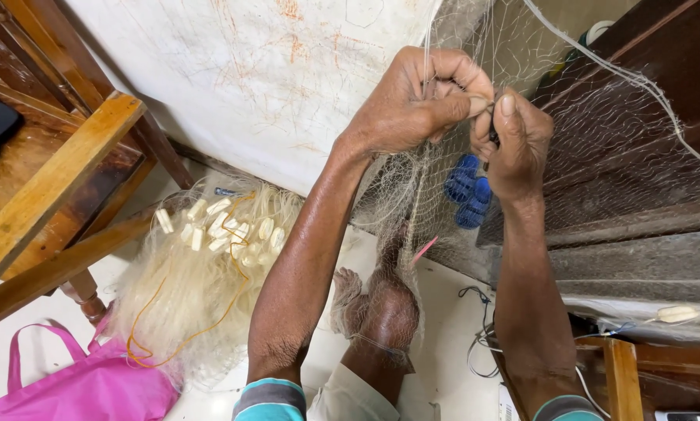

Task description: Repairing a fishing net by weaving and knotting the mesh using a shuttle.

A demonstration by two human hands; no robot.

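pale translucent fishing net (599, 132), blue spool (465, 191), cream floats (221, 226), orange cord (210, 327), pink bag (93, 386), teal-striped sleeves (270, 399)

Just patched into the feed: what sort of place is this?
Probably a home floor used for net mending: both hands, left hand and right hand, work a fishing net; heaped net with floats; wooden chair.

Pink fabric tote bag with loop handles (93, 382) on floor, bottom left corner, below wooden chair leg. Small white label with dark printed stripes (508, 405) at bottom edge, beside right forearm; detail too small to make out.
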